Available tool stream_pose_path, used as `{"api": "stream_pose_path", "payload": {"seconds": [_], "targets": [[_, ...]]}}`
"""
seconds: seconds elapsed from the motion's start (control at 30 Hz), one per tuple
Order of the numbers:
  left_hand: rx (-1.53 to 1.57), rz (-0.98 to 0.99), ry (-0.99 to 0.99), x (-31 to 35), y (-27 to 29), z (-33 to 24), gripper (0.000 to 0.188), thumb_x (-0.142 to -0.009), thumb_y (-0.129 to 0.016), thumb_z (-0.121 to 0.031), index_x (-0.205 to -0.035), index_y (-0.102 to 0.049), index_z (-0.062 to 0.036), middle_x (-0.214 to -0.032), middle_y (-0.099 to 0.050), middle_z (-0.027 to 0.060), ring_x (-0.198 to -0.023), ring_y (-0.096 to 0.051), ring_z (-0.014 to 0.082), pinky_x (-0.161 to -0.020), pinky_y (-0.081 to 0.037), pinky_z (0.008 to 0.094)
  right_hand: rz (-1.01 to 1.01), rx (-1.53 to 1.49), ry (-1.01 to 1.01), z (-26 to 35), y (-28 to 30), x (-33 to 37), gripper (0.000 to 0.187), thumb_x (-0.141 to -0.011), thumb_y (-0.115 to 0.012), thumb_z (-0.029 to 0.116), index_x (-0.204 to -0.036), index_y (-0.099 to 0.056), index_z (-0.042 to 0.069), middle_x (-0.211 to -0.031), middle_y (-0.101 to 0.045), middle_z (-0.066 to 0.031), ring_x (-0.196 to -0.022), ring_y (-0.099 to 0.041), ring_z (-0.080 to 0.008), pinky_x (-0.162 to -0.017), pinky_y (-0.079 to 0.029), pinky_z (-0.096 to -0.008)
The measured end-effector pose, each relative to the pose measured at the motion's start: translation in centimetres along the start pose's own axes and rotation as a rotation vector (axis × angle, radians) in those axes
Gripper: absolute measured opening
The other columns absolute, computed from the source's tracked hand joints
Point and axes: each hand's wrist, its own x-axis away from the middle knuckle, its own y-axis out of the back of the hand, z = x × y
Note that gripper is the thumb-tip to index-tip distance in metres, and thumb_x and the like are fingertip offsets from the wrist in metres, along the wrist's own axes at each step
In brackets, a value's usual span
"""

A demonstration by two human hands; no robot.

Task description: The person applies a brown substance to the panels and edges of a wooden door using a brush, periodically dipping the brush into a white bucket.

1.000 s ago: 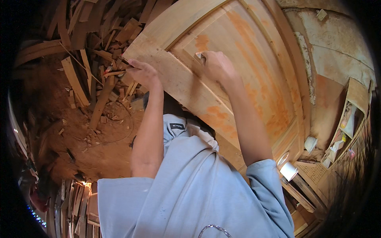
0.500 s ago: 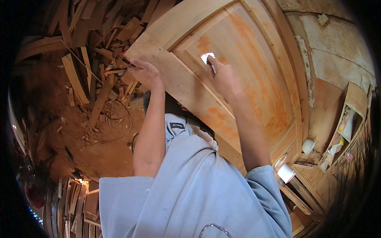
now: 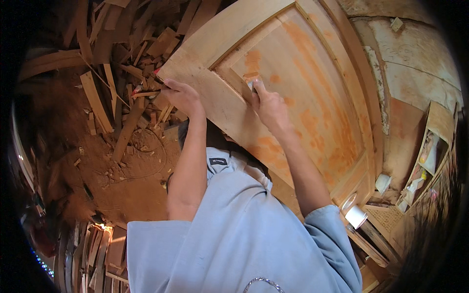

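Observation:
My right hand [image 3: 271, 108] is closed around a putty knife [image 3: 252, 84], its pale blade against the recessed field of a wooden panel door [image 3: 312, 73]. Orange-brown filler [image 3: 251, 59] lies in patches and streaks over that field. The blade is at the field's left side, close to the moulding, and the knife's handle is mostly hidden by my fingers. My left hand [image 3: 184, 99] is at the door's near left corner, fingers stretched out and somewhat apart. Whether it touches the edge is hard to tell.
Scrap wood [image 3: 156, 46] is heaped on the dusty floor [image 3: 141, 195] to the left. At the right stand a white tub [image 3: 355, 216], a white cup [image 3: 383, 182] and an open wooden box [image 3: 432, 146] with tubes and wrappers. Boards [image 3: 93, 254] lean at lower left.
My right hand has drawn the putty knife slightly toward me and left, and the bright blade now sits flatter on the door. The whole view has shifted slightly; my left hand keeps its place.

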Motion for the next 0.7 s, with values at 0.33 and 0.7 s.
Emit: {"api": "stream_pose_path", "payload": {"seconds": [0.33, 0.7], "targets": [[-0.036, -0.015, -0.026, -0.2, -0.5, 1.5, 0.069, -0.108, -0.023, -0.046, -0.128, -0.042, 0.0171, -0.127, -0.050, 0.0409, -0.116, -0.052, 0.0545, -0.095, -0.043, 0.0547, 0.294, 0.147, 0.147, 0.8, 4.6, -6.4, 0.029, -0.097, -0.052, 0.021, -0.119, -0.066, 0.008, -0.099, -0.071, -0.0195, -0.084, -0.069, -0.0383, -0.074, -0.055, -0.0483], [0.027, -0.032, -0.008, 0.4, 0.8, 0.0, 0.060, -0.109, -0.025, -0.038, -0.121, -0.045, 0.0181, -0.120, -0.053, 0.0420, -0.111, -0.054, 0.0551, -0.091, -0.046, 0.0540, 0.660, 0.309, -0.129, 5.2, 7.0, -6.9, 0.028, -0.098, -0.047, 0.025, -0.110, -0.062, 0.005, -0.087, -0.068, -0.0162, -0.060, -0.065, -0.0260, -0.055, -0.055, -0.0408]]}}
